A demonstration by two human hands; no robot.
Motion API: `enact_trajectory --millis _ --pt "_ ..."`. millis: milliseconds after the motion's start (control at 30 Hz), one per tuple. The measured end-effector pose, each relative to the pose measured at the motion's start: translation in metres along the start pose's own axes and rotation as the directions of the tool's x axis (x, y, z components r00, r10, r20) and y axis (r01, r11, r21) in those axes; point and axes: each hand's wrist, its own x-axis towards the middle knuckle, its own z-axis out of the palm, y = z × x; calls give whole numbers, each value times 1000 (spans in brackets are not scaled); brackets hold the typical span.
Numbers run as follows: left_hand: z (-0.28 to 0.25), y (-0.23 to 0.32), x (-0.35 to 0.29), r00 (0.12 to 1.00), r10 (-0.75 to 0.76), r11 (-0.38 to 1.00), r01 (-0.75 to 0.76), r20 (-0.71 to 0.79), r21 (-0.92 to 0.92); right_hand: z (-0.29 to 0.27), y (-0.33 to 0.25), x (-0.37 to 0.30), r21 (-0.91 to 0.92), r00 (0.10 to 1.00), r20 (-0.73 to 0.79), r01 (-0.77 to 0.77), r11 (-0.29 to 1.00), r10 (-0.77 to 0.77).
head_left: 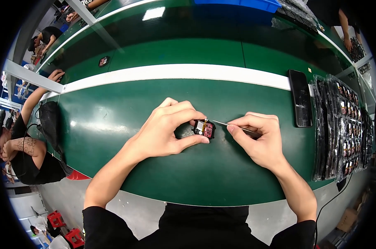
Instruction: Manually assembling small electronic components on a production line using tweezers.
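Observation:
My left hand (165, 128) is closed on a small black watch case (205, 129), gripped by its edges between thumb and fingers above the green table. The case is open on its upper side and shows a white and yellow part next to a reddish circuit area. My right hand (262, 139) pinches a pair of slim tweezers (222, 123) with a dark rear part. Their tip points left and stops just short of the case's right side. Whether the two tweezer arms are apart is too small to tell.
Stacked clear trays (337, 128) with several similar units stand at the right, beside a black phone (300, 98). A white rail (175, 71) crosses behind my hands. Beyond it lies another small unit (104, 61). A black bag (49, 124) and a co-worker's arm (32, 101) are at the left.

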Motion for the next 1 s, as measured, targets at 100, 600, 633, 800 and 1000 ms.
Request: enact_trajectory --millis 100,600,633,800,1000 --pt "-2 3 3 999 -38 999 39 28 -10 5 -1 -2 -59 998 11 56 997 -55" --pt "-2 2 4 997 -67 998 67 37 -3 11 -1 2 -124 994 30 107 987 -104" --pt "-2 1 4 998 -60 998 61 36 0 11 -1 2 -129 993 32 115 985 -112" --pt "0 3 5 997 -73 997 73 22 0 10 1 -2 -158 988 -2 154 975 -157" --pt "0 2 5 998 -66 998 66 5 -1 12 7 -1 -273 948 -37 295 916 -316"
